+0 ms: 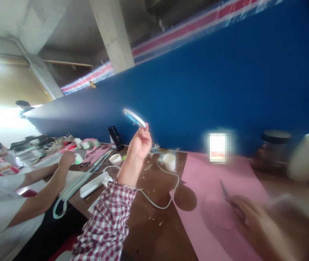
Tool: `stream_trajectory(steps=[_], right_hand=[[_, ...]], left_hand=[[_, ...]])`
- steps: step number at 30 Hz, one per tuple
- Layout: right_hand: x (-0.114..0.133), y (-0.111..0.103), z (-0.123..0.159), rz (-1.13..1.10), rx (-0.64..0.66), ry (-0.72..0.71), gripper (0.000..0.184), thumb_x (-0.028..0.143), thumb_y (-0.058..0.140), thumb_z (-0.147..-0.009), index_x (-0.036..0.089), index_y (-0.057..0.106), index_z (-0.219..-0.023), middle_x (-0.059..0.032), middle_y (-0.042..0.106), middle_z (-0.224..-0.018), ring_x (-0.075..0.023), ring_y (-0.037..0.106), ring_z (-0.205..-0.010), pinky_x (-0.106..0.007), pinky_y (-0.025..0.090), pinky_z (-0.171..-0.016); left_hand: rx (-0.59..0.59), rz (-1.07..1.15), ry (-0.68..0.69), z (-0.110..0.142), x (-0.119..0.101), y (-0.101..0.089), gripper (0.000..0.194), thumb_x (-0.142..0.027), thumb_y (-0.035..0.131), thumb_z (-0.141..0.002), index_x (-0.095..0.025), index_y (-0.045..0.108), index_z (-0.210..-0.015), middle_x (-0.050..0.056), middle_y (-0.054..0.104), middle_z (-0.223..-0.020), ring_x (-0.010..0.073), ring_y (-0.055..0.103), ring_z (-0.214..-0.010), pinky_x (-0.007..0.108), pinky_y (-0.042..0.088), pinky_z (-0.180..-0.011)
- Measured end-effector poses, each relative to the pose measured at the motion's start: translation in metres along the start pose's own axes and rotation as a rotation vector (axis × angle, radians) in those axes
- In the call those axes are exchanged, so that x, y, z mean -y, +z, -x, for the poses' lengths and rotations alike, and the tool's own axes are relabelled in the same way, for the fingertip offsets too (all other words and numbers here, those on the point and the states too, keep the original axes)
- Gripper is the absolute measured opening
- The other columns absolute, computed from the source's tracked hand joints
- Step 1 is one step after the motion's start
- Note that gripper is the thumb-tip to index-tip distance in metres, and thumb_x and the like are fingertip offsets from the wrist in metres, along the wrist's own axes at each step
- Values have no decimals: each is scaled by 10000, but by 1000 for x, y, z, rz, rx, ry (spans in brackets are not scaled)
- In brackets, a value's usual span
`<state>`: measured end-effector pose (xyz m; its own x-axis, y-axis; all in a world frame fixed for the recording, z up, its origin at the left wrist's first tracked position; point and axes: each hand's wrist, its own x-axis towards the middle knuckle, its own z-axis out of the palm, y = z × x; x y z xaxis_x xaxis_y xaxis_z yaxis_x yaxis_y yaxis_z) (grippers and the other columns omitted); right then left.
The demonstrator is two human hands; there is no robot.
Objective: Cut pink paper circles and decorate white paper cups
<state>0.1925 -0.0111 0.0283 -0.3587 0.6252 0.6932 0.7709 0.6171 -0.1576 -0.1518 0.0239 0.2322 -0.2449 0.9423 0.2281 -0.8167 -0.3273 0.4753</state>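
My left hand [140,142], in a checked sleeve, is raised above the table. Its fingers pinch the edge of a thin white disc [134,118] with blue markings, tilted and seen nearly edge-on. At the lower right, my right hand [255,221] is blurred by motion. It grips scissors [225,191] with the pointed blades facing up and left, over a pink sheet [209,181]. A faint round outline shows on the sheet below the scissors. A round cut-out [185,198] at the sheet's left edge shows the brown table.
White cups [169,162], a cable and a power strip [91,185] lie left of the sheet. A dark-lidded jar [271,148] and a white container [308,156] stand at the right. A co-worker's hand [66,159] is at the left. A blue partition [198,90] stands behind.
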Motion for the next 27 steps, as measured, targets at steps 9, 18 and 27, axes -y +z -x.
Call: stream_trajectory(steps=[9, 18, 27], right_hand=[[-7, 18, 10, -115, 13, 90, 258, 277, 463, -855, 190, 650, -1010, -81, 680, -963, -226, 641, -828, -320, 511, -714], [16, -1, 1, -612, 93, 468, 222, 327, 554, -866, 203, 632, -1032, -58, 650, -928, -165, 586, -710, -265, 482, -628], [16, 2, -2, -1062, 91, 737, 203, 358, 674, -770, 165, 647, -826, -16, 632, -726, -155, 560, -675, -263, 452, -627]], left_hand=[[94, -721, 138, 35, 84, -16, 168, -253, 730, -735, -157, 647, -845, 11, 675, -774, 29, 535, -496, 132, 437, -469], [324, -1240, -79, 122, 214, -63, 184, -359, 546, -870, -180, 583, -881, 23, 654, -696, 158, 648, -647, 248, 500, -628], [653, -1373, -21, 131, 212, -73, 258, -133, 480, -854, -259, 685, -947, 82, 648, -906, 229, 568, -877, 308, 405, -807]])
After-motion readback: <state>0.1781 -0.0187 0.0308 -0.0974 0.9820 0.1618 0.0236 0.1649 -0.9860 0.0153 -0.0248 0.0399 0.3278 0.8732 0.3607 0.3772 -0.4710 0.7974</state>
